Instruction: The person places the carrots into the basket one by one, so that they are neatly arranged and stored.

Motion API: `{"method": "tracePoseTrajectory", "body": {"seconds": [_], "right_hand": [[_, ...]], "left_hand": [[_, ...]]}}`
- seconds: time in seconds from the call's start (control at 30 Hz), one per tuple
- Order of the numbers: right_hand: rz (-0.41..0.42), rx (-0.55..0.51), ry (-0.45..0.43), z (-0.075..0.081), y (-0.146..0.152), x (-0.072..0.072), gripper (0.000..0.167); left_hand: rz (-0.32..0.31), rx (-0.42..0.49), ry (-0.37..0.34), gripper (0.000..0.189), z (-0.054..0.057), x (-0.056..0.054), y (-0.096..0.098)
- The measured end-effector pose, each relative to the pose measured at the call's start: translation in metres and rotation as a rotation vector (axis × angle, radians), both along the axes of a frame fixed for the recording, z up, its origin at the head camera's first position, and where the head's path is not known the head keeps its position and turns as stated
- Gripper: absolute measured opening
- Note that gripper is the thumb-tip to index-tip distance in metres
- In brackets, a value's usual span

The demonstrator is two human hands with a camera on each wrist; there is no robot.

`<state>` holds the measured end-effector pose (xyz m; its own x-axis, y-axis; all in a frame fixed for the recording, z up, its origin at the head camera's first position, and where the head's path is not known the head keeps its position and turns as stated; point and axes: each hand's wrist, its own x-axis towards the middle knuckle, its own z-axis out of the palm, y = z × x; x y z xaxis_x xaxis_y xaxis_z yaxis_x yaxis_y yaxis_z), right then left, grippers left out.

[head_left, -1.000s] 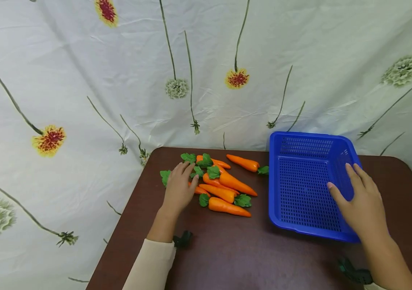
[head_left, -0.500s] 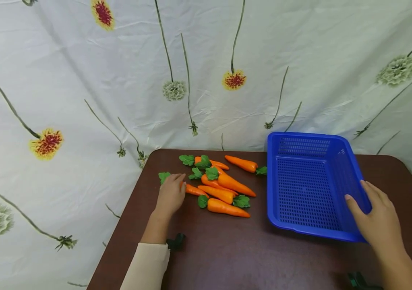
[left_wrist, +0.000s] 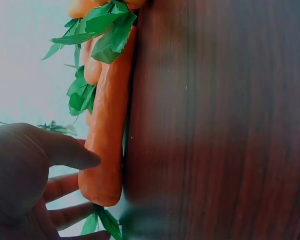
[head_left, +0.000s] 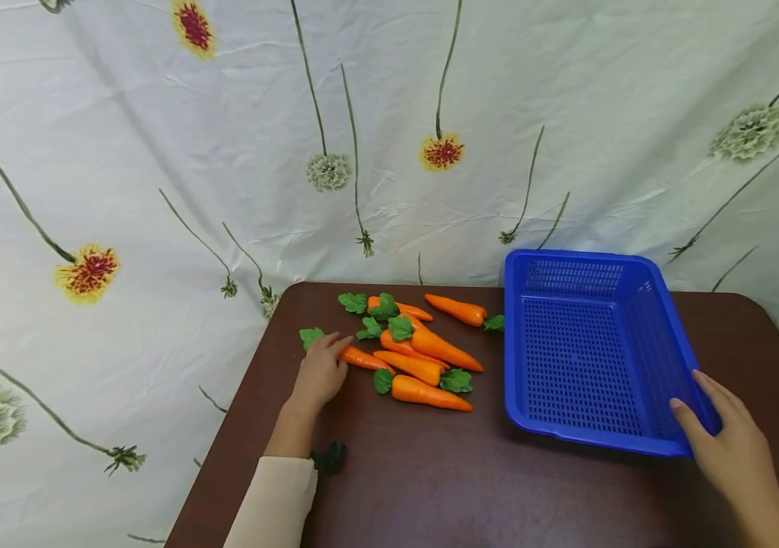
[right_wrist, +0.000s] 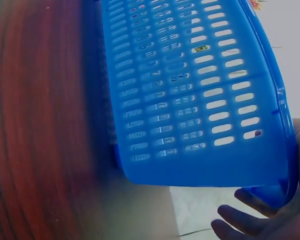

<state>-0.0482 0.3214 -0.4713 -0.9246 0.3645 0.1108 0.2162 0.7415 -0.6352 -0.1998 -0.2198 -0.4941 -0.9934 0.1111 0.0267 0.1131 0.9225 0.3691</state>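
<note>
My left hand [head_left: 320, 371] is at the leafy end of the leftmost carrot [head_left: 365, 358]. In the left wrist view its thumb overlaps the thick end of that carrot [left_wrist: 109, 115], with the other fingers spread on the far side; the carrot lies on the table. At the right, my right hand [head_left: 735, 438] holds the near right corner of a blue plastic basket [head_left: 598, 443], thumb inside the rim and fingers outside. Its slotted wall [right_wrist: 200, 165] fills much of the right wrist view, the fingers [right_wrist: 240, 220] showing past the corner.
Several more carrots with green leaves, including a front one [head_left: 430, 393] and a far one [head_left: 456, 309], lie between my left hand and the basket. The dark brown table [head_left: 430, 472] ends at the back against a flower-patterned cloth [head_left: 259, 114].
My left hand has come down and left to the leftmost carrot. My right hand has moved from over the basket back and right to its near right corner.
</note>
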Motion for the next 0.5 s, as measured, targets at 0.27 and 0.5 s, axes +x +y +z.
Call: {"method": "tracePoseTrajectory", "body": {"seconds": [0.27, 0.5], "right_hand": [[-0.044, -0.243, -0.154, -0.007, 0.010, 0.004, 0.070], [-0.012, -0.297, 0.084, -0.023, 0.005, 0.021, 0.066]], "left_hand": [[0.003, -0.011, 0.008, 0.046, -0.005, 0.001, -0.005], [0.019, -0.011, 0.033, 0.045, -0.004, 0.002, -0.010]]}}
